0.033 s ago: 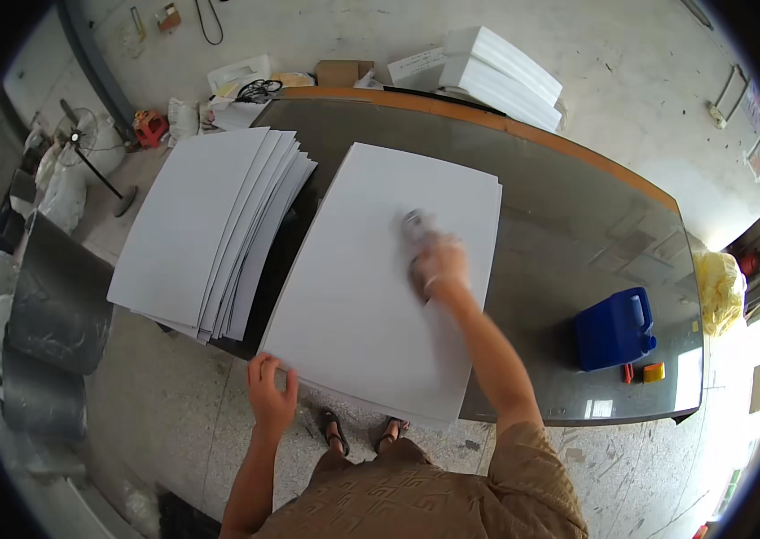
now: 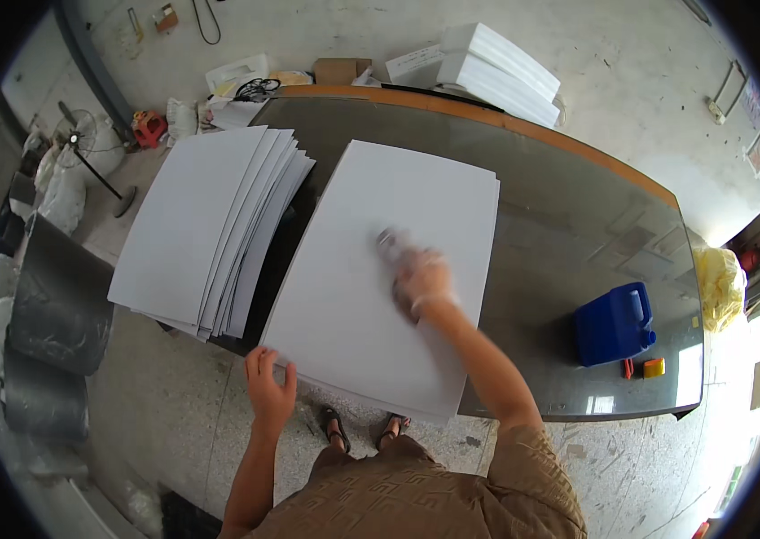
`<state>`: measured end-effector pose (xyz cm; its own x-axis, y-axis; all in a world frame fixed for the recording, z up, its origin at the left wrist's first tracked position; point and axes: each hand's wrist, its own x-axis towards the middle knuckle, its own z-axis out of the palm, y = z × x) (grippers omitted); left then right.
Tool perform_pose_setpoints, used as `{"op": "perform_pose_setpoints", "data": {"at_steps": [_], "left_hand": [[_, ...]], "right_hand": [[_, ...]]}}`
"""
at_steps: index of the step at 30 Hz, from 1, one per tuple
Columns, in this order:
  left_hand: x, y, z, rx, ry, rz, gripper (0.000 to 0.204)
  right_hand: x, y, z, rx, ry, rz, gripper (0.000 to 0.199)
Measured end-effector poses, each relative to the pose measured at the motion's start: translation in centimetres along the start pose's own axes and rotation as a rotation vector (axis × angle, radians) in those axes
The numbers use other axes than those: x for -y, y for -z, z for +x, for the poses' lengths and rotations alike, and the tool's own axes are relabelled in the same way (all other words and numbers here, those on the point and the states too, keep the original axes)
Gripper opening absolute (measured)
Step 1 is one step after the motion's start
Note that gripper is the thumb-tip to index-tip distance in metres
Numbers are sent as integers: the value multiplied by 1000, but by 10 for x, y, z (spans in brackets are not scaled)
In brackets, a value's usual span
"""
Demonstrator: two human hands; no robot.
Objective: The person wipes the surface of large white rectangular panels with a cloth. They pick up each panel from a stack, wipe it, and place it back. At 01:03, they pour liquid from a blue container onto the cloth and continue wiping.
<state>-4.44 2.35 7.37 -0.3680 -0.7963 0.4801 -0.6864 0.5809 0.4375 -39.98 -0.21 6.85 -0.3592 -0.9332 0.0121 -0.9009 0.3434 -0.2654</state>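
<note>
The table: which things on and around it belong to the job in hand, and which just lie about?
Likely in use:
blurred tool in the right hand
white sheets beneath it
perhaps left stack

Probably just lying about:
blue jug
standing fan
white slabs

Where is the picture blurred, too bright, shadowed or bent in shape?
Head view: the right hand and the object in it are smeared, the left hand sharper; head view: glare patches mark the dark tabletop's lower right; head view: a soft shadow falls on the white sheets beside the right forearm; head view: the table's orange edge bows.
</note>
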Motion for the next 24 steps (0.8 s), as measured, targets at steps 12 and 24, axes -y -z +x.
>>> {"op": "perform_pose_setpoints", "data": {"at_steps": [12, 24], "left_hand": [[17, -11, 22, 135, 219, 167, 29], [61, 17, 40, 323, 774, -508, 30]], "right_hand": [[-102, 10, -250, -365, -541, 327, 33], [0, 17, -157, -344, 44, 132, 45]]}}
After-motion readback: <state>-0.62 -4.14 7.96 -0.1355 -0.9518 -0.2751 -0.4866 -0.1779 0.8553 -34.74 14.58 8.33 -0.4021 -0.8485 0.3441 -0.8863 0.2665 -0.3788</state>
